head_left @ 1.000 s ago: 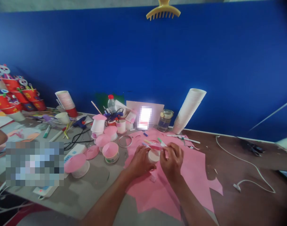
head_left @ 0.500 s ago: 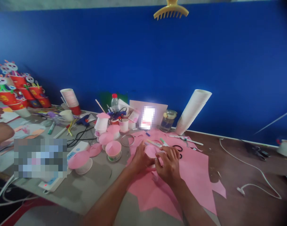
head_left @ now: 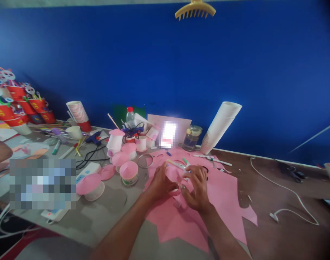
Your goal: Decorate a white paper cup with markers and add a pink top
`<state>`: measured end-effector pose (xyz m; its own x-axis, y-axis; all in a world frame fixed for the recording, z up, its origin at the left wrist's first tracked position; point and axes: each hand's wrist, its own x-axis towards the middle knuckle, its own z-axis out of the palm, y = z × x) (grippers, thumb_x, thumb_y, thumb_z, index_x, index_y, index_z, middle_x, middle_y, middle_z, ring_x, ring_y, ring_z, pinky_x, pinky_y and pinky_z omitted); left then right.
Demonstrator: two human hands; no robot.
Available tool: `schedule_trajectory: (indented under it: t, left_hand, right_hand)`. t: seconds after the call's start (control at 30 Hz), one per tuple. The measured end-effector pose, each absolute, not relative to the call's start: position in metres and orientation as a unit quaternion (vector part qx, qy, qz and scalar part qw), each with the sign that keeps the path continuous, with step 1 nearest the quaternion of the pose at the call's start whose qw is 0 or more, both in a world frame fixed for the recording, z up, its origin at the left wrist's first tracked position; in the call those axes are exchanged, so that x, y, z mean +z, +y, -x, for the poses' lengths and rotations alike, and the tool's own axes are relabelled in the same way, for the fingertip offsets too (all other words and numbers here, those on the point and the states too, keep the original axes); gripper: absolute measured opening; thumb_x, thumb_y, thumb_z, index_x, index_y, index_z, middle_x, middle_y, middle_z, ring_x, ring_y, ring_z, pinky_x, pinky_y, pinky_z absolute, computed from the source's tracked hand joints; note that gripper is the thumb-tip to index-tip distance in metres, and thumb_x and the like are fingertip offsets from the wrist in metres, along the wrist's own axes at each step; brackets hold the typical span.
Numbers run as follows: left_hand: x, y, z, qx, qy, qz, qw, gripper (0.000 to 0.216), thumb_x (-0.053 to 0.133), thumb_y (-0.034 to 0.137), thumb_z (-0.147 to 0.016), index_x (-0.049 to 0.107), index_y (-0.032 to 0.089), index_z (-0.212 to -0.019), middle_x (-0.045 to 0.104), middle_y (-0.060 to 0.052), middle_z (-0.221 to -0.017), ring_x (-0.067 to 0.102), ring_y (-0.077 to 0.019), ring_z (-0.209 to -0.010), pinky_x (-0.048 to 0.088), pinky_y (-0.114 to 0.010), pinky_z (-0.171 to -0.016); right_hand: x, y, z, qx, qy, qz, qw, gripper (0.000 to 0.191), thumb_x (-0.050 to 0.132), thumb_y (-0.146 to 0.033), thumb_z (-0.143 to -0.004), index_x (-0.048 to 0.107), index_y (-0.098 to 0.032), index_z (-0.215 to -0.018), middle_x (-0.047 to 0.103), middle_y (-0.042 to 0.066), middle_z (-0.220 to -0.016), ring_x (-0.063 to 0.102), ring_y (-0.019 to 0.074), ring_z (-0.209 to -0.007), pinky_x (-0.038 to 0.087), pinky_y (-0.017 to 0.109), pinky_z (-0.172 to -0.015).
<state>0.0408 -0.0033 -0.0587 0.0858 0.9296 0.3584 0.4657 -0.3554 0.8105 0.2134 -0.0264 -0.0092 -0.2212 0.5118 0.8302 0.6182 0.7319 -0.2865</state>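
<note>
My left hand [head_left: 162, 184] is closed around the edge of a piece of pink paper [head_left: 173, 174], which looks curved. From the other side, my right hand [head_left: 194, 186] grips the same piece with bent fingers, its thumb apart from the forefinger. A pale rim shows below the piece, between the hands; I cannot make out what it belongs to. Under both hands lies a large cut sheet of pink paper [head_left: 224, 202]. Black scissor handles [head_left: 206, 173] show partly behind my right hand. A pen [head_left: 176, 165] lies just beyond my fingers.
Paper cups with pink paper tops [head_left: 129, 170] stand to the left, near a white power strip [head_left: 89, 171]. A ring of tape [head_left: 145, 161] lies close by. Behind are a glass jar [head_left: 192, 138] and a leaning cup stack [head_left: 221, 126]. Another person's arm [head_left: 1, 153] reaches in at far left.
My right hand's fingers have spread a little and shifted on the pink paper. My left hand keeps its hold. The whole view has shifted slightly.
</note>
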Motion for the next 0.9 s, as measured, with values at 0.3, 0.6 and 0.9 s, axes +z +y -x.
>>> schedule_trajectory:
  t: [0.3,0.6,0.9]
  left_hand:
    - [-0.051,-0.008,-0.043,0.396,0.496,-0.717,0.288,0.101,0.082,0.028,-0.062,0.030,0.014,-0.148,0.046,-0.025,-0.146,0.045,-0.0419,-0.136,0.041,-0.061,-0.110]
    - [-0.048,-0.011,-0.037,0.364,0.453,-0.761,0.290,0.104,0.076,0.029,-0.068,0.018,0.014,-0.152,0.045,-0.025,-0.147,0.042,-0.0397,-0.138,0.039,-0.058,-0.111]
    - [-0.047,-0.010,-0.038,0.376,0.444,-0.755,0.301,0.094,0.073,0.025,-0.068,0.027,0.017,-0.149,0.047,-0.019,-0.144,0.046,-0.0360,-0.132,0.039,-0.056,-0.111]
  right_hand:
    - [-0.036,-0.014,-0.201,0.043,-0.769,0.404,0.493,0.051,0.042,-0.042,-0.100,0.043,-0.020,-0.145,0.058,0.016,-0.138,0.054,0.0310,-0.129,0.049,0.051,-0.101]
    - [-0.043,-0.014,-0.198,0.099,-0.792,0.413,0.439,0.044,0.053,-0.032,-0.093,0.057,-0.020,-0.135,0.066,0.015,-0.129,0.060,0.0303,-0.122,0.052,0.050,-0.101]
    - [-0.044,-0.015,-0.197,0.099,-0.795,0.422,0.425,0.050,0.058,-0.020,-0.082,0.056,-0.019,-0.132,0.068,0.015,-0.125,0.063,0.0313,-0.117,0.054,0.051,-0.099]
